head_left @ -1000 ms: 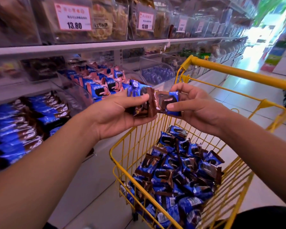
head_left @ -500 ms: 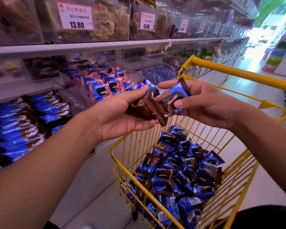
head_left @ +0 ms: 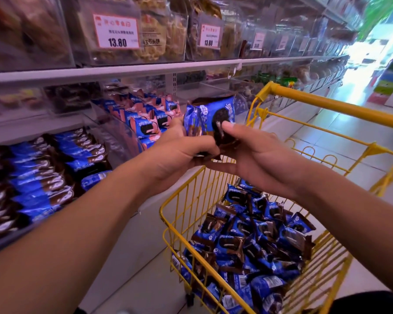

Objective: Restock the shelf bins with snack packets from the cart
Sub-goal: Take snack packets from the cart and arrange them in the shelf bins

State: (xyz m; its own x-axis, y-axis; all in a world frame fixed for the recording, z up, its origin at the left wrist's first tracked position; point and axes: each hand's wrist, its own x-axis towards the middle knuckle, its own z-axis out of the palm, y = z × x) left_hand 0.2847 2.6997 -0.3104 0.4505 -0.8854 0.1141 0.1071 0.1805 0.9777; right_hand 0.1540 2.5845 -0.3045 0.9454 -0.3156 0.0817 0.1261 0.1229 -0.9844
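Head view: two bare hands raised together above one yellow cart (head_left: 327, 105), just in front of the shelf bins. Left hand (head_left: 179, 155) curled round a small bunch of blue-and-brown snack packets (head_left: 210, 116), gripped from below; exact number in the bunch impossible to tell, at least two edges showing. Right hand (head_left: 254, 159) pinching the front packet, thumb pressed on its printed cookie, remaining fingers extended beneath. Held packets upright, over the cart's near-left corner and close to the middle bin.

In the cart, a loose heap of matching packets (head_left: 254, 241), dozens, too jumbled to count. On the shelf, one bin of blue-and-pink packets (head_left: 150, 123) just behind the left hand, one bin of blue-and-brown packets (head_left: 39, 177) at far left. Above, two readable price tags (head_left: 116, 31) marked 13.80.
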